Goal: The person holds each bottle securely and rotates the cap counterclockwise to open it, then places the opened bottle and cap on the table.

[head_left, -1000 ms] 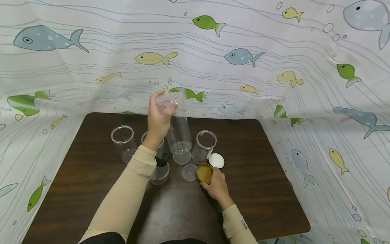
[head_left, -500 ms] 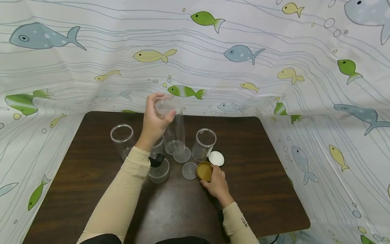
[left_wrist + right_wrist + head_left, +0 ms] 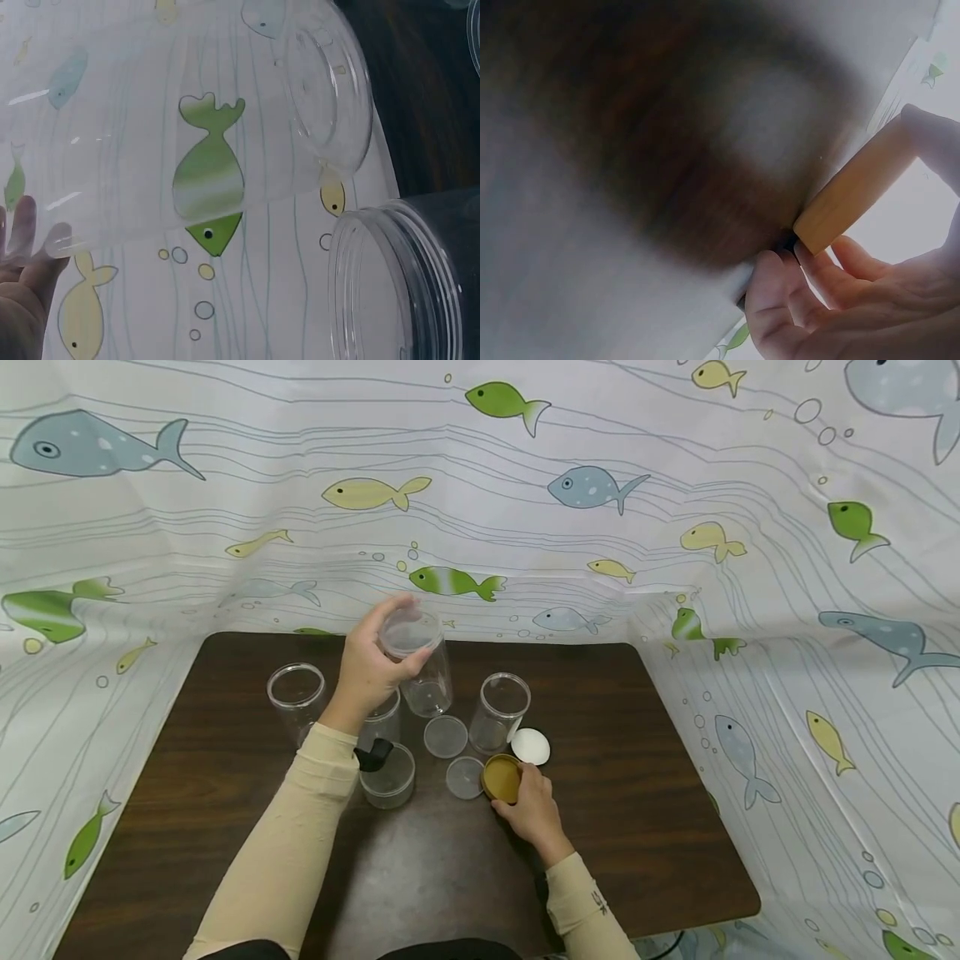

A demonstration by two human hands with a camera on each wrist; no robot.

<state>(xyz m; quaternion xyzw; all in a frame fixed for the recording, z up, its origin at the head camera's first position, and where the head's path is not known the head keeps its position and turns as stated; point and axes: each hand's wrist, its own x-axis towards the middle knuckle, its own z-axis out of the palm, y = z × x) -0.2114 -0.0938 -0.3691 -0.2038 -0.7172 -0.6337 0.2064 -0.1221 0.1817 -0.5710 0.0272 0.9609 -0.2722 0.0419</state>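
Observation:
My left hand point(image 3: 363, 668) grips a tall clear plastic jar point(image 3: 432, 681) near its upper end, thumb on the near side and fingers on the far side. The left wrist view shows the same jar point(image 3: 127, 165) lying across the picture, its round base to the right. Whether that base touches the table cannot be told. My right hand point(image 3: 534, 806) pinches the rim of a gold-coloured round lid point(image 3: 501, 779), hollow side up in the head view. Seen edge-on in the right wrist view, the lid point(image 3: 855, 187) sits between thumb and fingers.
Clear jars stand at the left point(image 3: 296, 687), beside my left wrist point(image 3: 384, 722) and at the right point(image 3: 498, 718). A low clear jar point(image 3: 388, 777), two clear discs point(image 3: 446, 737) and a white lid point(image 3: 531, 747) are nearby. A fish-print sheet point(image 3: 480, 535) surrounds the dark table point(image 3: 637, 827).
My left hand has come down and slightly left with the tall jar. Its base has swung back, away from the clear disc it overlapped. The right hand has kept its place on the gold-coloured lid.

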